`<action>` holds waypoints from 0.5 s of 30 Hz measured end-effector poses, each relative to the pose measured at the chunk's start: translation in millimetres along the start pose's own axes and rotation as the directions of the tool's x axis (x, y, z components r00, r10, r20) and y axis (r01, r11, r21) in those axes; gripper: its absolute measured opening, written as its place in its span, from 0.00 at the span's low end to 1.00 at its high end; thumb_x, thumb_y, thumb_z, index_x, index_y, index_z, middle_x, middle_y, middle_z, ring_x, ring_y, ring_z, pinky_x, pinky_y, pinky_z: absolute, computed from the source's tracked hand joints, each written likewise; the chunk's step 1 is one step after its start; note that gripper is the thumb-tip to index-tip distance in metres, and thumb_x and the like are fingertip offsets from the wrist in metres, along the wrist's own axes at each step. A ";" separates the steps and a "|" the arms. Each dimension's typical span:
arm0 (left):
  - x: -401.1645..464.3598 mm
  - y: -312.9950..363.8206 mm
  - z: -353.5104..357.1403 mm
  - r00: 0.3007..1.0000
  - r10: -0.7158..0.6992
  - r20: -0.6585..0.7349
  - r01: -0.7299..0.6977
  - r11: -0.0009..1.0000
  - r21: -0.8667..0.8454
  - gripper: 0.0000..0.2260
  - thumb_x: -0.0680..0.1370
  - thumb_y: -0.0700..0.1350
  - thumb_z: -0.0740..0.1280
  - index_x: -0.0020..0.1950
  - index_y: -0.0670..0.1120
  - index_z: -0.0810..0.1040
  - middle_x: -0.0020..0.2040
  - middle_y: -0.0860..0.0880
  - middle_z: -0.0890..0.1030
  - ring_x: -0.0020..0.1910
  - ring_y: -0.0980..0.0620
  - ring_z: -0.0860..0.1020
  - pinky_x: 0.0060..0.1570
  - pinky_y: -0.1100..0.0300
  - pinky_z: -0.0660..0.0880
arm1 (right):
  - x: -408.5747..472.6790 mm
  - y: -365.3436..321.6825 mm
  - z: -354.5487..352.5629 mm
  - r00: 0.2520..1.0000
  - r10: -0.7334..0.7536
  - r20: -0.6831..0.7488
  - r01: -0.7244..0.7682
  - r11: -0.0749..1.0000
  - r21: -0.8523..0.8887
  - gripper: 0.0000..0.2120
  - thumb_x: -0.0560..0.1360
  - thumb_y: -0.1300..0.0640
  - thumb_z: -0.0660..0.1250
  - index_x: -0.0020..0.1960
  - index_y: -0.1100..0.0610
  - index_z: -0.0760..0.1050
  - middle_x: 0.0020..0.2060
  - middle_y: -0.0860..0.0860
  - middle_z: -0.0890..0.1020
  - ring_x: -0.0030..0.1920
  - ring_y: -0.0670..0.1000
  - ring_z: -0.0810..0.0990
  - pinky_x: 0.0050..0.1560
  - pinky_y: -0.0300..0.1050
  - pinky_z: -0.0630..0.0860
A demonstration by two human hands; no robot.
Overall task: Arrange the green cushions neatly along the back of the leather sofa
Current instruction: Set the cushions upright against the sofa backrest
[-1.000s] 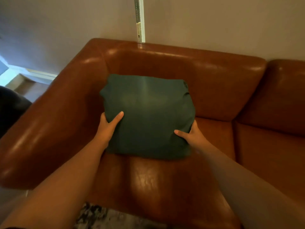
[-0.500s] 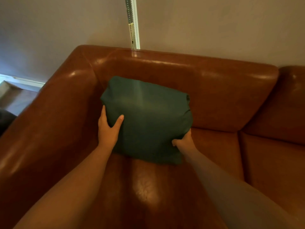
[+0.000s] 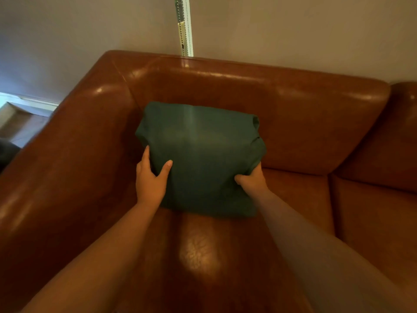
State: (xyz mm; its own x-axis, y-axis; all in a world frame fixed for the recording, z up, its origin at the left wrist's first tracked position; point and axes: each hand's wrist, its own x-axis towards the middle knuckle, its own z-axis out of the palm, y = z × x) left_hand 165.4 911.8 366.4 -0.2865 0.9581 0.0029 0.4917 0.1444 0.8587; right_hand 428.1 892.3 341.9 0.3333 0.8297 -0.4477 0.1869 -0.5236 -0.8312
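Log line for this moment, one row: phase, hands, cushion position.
phase: placing | left hand: grips cushion's left edge | right hand: grips lower right edge | green cushion: propped against sofa backrest, left corner

The cushion (image 3: pixel 203 159), gripped by the left hand (image 3: pixel 150 181) and right hand (image 3: pixel 251 179), is matt green cloth, smooth under the left thumb and puckered into folds just above the right fingers. The sofa (image 3: pixel 293 114) all round the fingers is glossy brown leather, smooth on the back and arm and finely creased on the seat below the wrists, where a highlight shows the grain. Beyond the fingers the wall (image 3: pixel 293 30) looks matt and plain, with a beaded chain (image 3: pixel 184 26) of dull metallic look hanging on it.
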 end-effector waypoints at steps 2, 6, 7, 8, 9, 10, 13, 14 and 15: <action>-4.5 2.5 0.1 0.999 -0.034 -0.032 0.035 0.999 0.029 0.34 0.75 0.54 0.69 0.76 0.53 0.57 0.69 0.43 0.65 0.68 0.45 0.68 0.68 0.54 0.65 | 6.6 6.1 -3.3 0.999 0.010 0.041 -0.011 0.999 0.033 0.57 0.47 0.47 0.68 0.74 0.42 0.50 0.68 0.53 0.70 0.67 0.60 0.70 0.64 0.59 0.71; -11.7 15.6 -5.6 0.999 0.012 -0.031 -0.010 0.997 0.072 0.34 0.76 0.52 0.68 0.77 0.50 0.55 0.71 0.42 0.61 0.71 0.44 0.64 0.69 0.56 0.60 | -26.9 -8.6 -21.1 0.994 -0.076 0.078 0.074 0.997 0.025 0.53 0.53 0.51 0.70 0.76 0.47 0.54 0.69 0.52 0.69 0.68 0.56 0.68 0.65 0.59 0.70; -15.3 20.6 -6.1 0.998 0.061 -0.014 -0.059 0.993 0.100 0.33 0.76 0.52 0.68 0.77 0.50 0.56 0.72 0.41 0.60 0.72 0.45 0.62 0.70 0.56 0.59 | -37.2 -10.4 -26.9 0.992 -0.102 0.081 0.103 0.995 -0.011 0.50 0.56 0.52 0.71 0.76 0.50 0.55 0.69 0.51 0.68 0.69 0.55 0.67 0.67 0.57 0.69; -20.2 26.8 -5.7 0.994 0.110 0.006 -0.109 0.986 0.125 0.32 0.76 0.51 0.67 0.77 0.50 0.57 0.74 0.41 0.59 0.73 0.45 0.60 0.70 0.56 0.58 | -45.7 -9.6 -33.3 0.989 -0.126 0.076 0.129 0.991 -0.037 0.46 0.62 0.55 0.73 0.76 0.52 0.56 0.69 0.49 0.68 0.70 0.54 0.66 0.69 0.53 0.67; -26.1 34.1 -4.3 0.989 0.143 0.029 -0.146 0.979 0.141 0.31 0.77 0.51 0.67 0.76 0.50 0.58 0.75 0.41 0.58 0.74 0.46 0.58 0.70 0.56 0.57 | -53.9 -7.4 -40.5 0.987 -0.147 0.063 0.151 0.987 -0.062 0.42 0.67 0.58 0.73 0.76 0.55 0.57 0.69 0.49 0.67 0.71 0.53 0.64 0.69 0.48 0.64; -32.9 41.8 -1.8 0.984 0.171 0.050 -0.176 0.974 0.144 0.30 0.77 0.51 0.67 0.76 0.50 0.60 0.75 0.41 0.57 0.74 0.46 0.57 0.70 0.57 0.55 | -60.6 -3.6 -47.5 0.987 -0.156 0.031 0.158 0.983 -0.093 0.40 0.70 0.58 0.73 0.76 0.57 0.56 0.71 0.52 0.65 0.73 0.53 0.62 0.70 0.46 0.62; -55.6 62.0 11.5 0.942 0.291 0.169 -0.316 0.938 0.141 0.29 0.76 0.54 0.65 0.74 0.44 0.63 0.73 0.39 0.65 0.73 0.43 0.62 0.71 0.54 0.58 | -83.7 6.9 -72.3 0.981 -0.185 -0.059 0.174 0.973 -0.150 0.39 0.73 0.53 0.71 0.77 0.54 0.53 0.75 0.52 0.59 0.75 0.53 0.57 0.71 0.48 0.59; -65.6 67.2 18.0 0.913 0.330 0.239 -0.367 0.921 0.131 0.30 0.75 0.56 0.63 0.74 0.44 0.63 0.71 0.40 0.67 0.71 0.43 0.64 0.70 0.53 0.60 | -90.7 11.1 -81.2 0.976 -0.203 -0.081 0.190 0.970 -0.150 0.39 0.73 0.52 0.71 0.77 0.53 0.53 0.76 0.52 0.59 0.75 0.52 0.57 0.71 0.48 0.59; -77.1 72.9 25.1 0.884 0.352 0.306 -0.403 0.907 0.122 0.31 0.75 0.59 0.62 0.74 0.44 0.63 0.71 0.40 0.68 0.71 0.44 0.65 0.70 0.54 0.61 | -99.9 14.1 -91.2 0.969 -0.228 -0.099 0.212 0.965 -0.155 0.40 0.73 0.51 0.71 0.77 0.53 0.53 0.75 0.52 0.59 0.75 0.52 0.57 0.71 0.48 0.59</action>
State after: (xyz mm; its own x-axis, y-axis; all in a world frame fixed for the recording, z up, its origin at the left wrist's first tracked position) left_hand 244.0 854.7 415.9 0.1716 0.9740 0.1479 0.6620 -0.2252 0.7149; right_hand 481.7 784.4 405.0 0.3712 0.9042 -0.2113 0.3940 -0.3595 -0.8459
